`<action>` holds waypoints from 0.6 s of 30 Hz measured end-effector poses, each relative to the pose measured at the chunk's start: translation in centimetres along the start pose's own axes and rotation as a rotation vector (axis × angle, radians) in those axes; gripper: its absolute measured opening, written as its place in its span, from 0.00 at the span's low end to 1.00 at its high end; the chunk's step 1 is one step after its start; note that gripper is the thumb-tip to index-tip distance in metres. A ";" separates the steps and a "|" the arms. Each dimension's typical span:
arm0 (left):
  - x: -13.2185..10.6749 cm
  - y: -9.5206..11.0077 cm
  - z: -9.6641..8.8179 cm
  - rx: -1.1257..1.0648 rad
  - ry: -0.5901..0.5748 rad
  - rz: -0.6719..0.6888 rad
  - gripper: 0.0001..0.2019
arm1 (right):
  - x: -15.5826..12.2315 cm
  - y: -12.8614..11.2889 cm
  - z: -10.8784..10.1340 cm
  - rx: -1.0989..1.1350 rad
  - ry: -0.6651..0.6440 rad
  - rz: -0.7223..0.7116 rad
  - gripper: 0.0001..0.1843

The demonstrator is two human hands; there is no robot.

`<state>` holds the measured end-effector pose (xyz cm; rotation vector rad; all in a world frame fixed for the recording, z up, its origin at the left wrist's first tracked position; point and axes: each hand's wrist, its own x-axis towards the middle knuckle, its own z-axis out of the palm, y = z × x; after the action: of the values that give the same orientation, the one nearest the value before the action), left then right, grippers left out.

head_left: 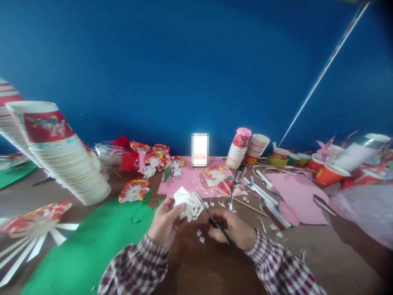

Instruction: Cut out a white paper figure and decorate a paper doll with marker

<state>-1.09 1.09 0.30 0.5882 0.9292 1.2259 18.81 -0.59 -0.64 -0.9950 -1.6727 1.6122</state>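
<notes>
Between the thumb and fingers of my left hand is a piece of white paper, partly cut into a shape with small legs along its lower edge. My right hand grips a dark-handled tool, which looks like scissors. Its blades point up and left and meet the paper's right edge. Small white paper scraps lie on the table just below. Beyond my hands, a cut-out figure with a drawn outline rests on pink paper.
Tall paper cup stacks lean at the left, beside green paper and a fringed cup cut-out. Shorter cup stacks stand at the back. A utility knife, strips and pink sheets lie right; orange cups are farther right.
</notes>
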 end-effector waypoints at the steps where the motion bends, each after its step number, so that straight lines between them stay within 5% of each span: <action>1: 0.0 -0.1 0.0 0.010 0.006 -0.006 0.22 | 0.1 0.0 0.1 0.006 -0.006 -0.011 0.12; 4: -0.2 -0.3 0.2 0.018 0.013 -0.021 0.22 | 0.4 0.1 0.5 0.052 -0.002 -0.009 0.13; 9: -0.7 -1.0 0.7 0.033 -0.110 -0.090 0.23 | 1.1 0.5 1.1 0.269 0.229 -0.066 0.18; 18: -1.0 -2.6 1.6 0.045 -0.185 -0.097 0.22 | 1.0 0.0 2.0 0.449 0.187 -0.136 0.18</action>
<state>1.52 -0.39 -0.69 0.6729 0.8212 1.0471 16.58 -0.79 -0.91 -0.7576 -1.1568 1.6471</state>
